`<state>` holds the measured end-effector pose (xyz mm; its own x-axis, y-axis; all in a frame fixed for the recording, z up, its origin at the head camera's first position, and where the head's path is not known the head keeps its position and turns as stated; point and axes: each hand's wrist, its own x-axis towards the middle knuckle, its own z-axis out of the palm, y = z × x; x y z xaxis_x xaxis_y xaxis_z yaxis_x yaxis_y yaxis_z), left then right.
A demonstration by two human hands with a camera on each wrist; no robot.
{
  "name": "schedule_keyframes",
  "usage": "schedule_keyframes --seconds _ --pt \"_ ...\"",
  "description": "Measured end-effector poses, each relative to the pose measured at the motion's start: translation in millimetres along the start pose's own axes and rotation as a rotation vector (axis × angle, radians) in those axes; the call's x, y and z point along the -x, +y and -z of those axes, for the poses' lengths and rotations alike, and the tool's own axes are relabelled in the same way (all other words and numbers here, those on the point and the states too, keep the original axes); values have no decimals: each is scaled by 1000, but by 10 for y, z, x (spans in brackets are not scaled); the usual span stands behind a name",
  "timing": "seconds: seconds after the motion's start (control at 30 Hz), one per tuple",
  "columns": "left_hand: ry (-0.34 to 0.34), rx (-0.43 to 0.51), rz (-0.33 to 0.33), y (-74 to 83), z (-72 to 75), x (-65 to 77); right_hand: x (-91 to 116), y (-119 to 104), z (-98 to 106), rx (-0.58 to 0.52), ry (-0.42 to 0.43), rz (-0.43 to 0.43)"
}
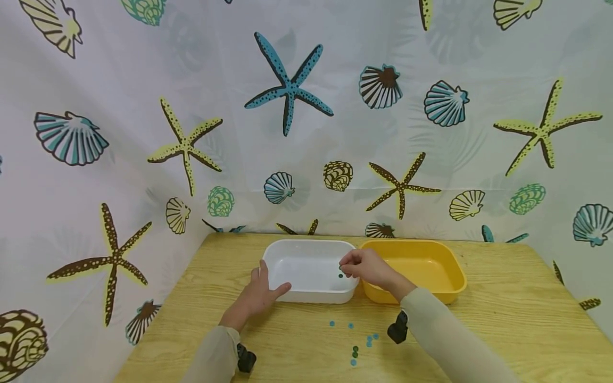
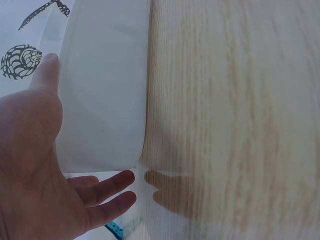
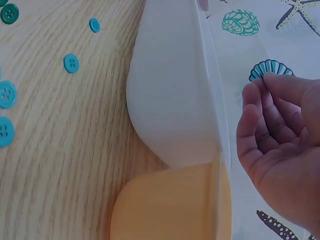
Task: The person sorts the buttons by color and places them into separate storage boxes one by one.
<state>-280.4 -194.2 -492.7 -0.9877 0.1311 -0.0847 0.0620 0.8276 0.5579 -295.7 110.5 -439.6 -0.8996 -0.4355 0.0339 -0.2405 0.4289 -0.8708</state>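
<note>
My left hand (image 1: 258,296) rests at the left front corner of a white plastic tub (image 1: 311,297), its thumb along the rim and its fingers spread past the end wall. Over the tub's right end, my right hand (image 1: 366,266) has thumb and forefinger pinched together, with a speck of dark green at the tips. Just below those fingertips a dark green button (image 1: 340,275) shows against the white inside. The right wrist view shows the pinching fingertips (image 3: 267,76) above rim height; what they hold is mostly hidden there.
A yellow tub (image 1: 457,290) stands against the white one's right side. On the wooden table in front lie several light blue buttons (image 1: 351,325) and dark green buttons (image 1: 355,352). A shell-and-starfish curtain (image 1: 287,159) hangs behind and along both sides.
</note>
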Motion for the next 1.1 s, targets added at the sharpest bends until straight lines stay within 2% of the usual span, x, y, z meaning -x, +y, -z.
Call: schedule_keyframes --seconds 0.27,0.7,1.1 --pt "-10 4 13 9 -1 -9 -84 24 -52 -17 8 -3" --pt "-6 22 1 -24 -16 -25 -206 37 -115 -2 8 -57" --pt "-16 27 22 -5 3 -14 -270 -4 -140 75 25 -86"
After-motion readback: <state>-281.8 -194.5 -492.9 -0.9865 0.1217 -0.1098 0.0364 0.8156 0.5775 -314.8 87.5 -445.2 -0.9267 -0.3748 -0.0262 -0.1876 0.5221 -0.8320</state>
